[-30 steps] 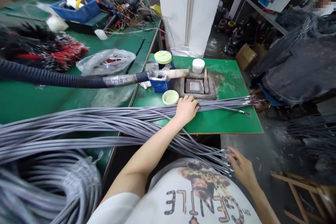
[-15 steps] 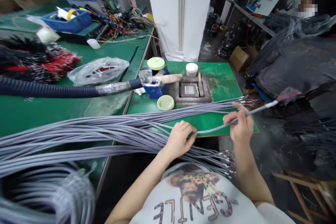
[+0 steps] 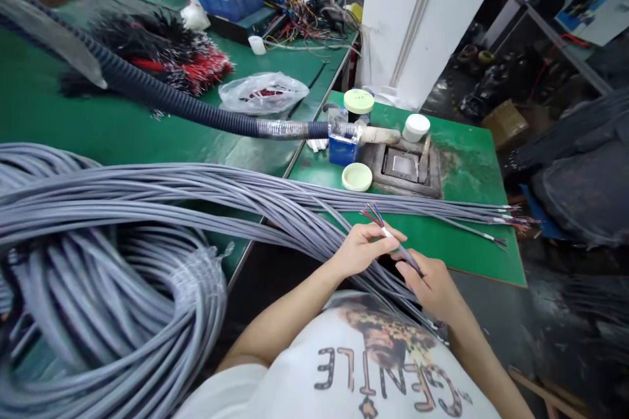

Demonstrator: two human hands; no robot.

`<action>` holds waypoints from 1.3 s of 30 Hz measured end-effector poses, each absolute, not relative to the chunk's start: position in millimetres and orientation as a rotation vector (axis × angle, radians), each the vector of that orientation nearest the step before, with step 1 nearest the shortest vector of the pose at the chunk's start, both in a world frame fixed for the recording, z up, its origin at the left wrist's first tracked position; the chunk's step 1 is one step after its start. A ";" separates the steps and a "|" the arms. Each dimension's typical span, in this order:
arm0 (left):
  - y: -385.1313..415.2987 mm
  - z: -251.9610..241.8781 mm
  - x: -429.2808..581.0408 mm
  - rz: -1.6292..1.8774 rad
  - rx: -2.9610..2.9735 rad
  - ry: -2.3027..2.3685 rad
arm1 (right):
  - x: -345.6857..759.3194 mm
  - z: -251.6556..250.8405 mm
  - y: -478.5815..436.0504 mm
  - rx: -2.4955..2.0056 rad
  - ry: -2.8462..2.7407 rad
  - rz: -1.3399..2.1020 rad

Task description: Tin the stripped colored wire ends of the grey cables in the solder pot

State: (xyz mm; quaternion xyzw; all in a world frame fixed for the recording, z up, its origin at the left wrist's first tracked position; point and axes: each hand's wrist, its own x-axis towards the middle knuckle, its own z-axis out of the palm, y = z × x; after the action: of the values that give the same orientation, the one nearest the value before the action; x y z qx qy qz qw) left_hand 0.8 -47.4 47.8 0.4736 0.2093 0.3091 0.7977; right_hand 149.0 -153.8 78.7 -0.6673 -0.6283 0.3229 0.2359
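My left hand (image 3: 366,250) and my right hand (image 3: 427,285) both pinch one grey multi-core cable (image 3: 393,239) in front of my chest. Its stripped end fans into thin coloured wires (image 3: 373,213) just past my left fingers. A long bundle of grey cables (image 3: 147,209) runs from a big coil (image 3: 113,301) across the bench, under my forearms and onto a green board (image 3: 472,236). Cable ends with bare tips (image 3: 511,217) lie to the right on that board. A metal-framed pot (image 3: 405,167) sits beyond my hands, apart from them.
A corrugated black hose (image 3: 181,105) with a wooden handle (image 3: 381,135) lies beside the pot, among jars and a pale green lid (image 3: 357,177). A green bench at left holds red-and-black wire bundles (image 3: 162,52), a plastic bag (image 3: 263,93) and a blue tray (image 3: 226,0).
My right hand has brought the cable end in from the right of the board, and my left hand has moved up to hold it too. The view has swung slightly.
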 end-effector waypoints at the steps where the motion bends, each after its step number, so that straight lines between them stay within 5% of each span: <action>1: -48.0 47.4 1.0 0.660 1.039 0.418 | 149.5 79.2 -153.3 -1.795 -1.705 0.913; 23: -48.5 43.5 9.3 1.105 0.732 0.670 | 148.4 68.5 -151.4 -1.732 -1.421 0.851; 39: -49.4 42.5 15.5 1.100 0.713 0.705 | 146.2 67.2 -152.2 -1.739 -1.404 0.847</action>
State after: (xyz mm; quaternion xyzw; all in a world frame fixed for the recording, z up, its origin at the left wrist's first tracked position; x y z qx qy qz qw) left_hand 15.5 -49.4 42.5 0.3244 0.3211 0.5006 0.7356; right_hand 146.2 -152.2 67.2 -0.6767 -0.5465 0.3298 0.3670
